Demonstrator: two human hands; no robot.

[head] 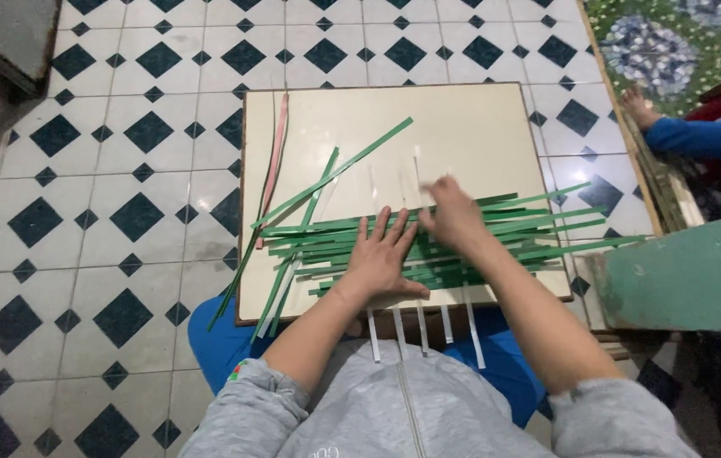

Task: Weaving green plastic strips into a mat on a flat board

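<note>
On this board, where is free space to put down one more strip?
The board's far right part, beyond the long green strip, is bare. The near half is crowded with green strips under the left hand and right hand.

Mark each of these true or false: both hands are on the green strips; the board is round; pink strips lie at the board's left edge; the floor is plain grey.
1. Both hands, left hand and right hand, are on the green strips. True.
2. The board is round. False: it is rectangular.
3. Pink strips lie near the board's left edge. True.
4. The floor is plain grey. False: white tiles with dark diamonds.
</note>
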